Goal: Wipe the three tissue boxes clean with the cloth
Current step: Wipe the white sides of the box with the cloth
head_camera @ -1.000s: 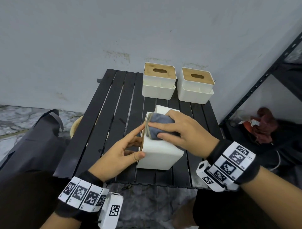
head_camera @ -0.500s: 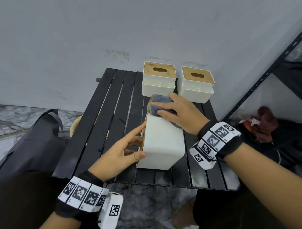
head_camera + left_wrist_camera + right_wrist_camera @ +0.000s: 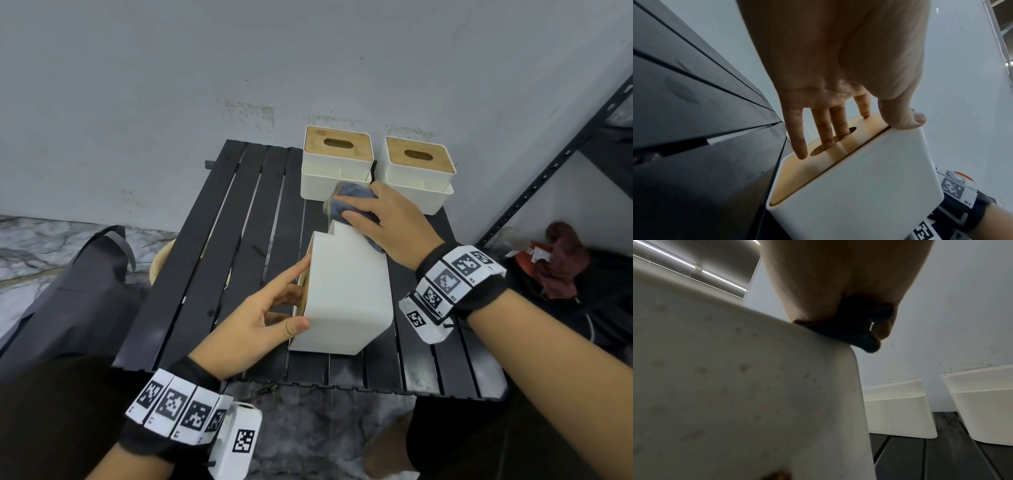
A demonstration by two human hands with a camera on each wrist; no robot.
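Note:
A white tissue box (image 3: 346, 294) with a wooden lid (image 3: 818, 170) lies on its side on the black slatted table (image 3: 219, 257). My left hand (image 3: 274, 308) steadies it, thumb over the white side and fingers on the lid (image 3: 863, 120). At the box's far end my right hand (image 3: 387, 219) grips a grey cloth (image 3: 349, 202) and presses it on the upper face. In the right wrist view the cloth (image 3: 849, 332) sits bunched under the palm on the speckled box (image 3: 735, 386). Two more tissue boxes (image 3: 337, 164) (image 3: 416, 171) stand upright at the back.
The grey wall rises right behind the back boxes. A black metal shelf frame (image 3: 548, 164) stands at the right with a red rag (image 3: 561, 260) on the floor under it. A dark bag (image 3: 68, 284) lies left of the table, beside a round beige object (image 3: 161, 260).
My right hand has slid the cloth along the box's upper face, from its middle to the far end. The left hand and the box have stayed put.

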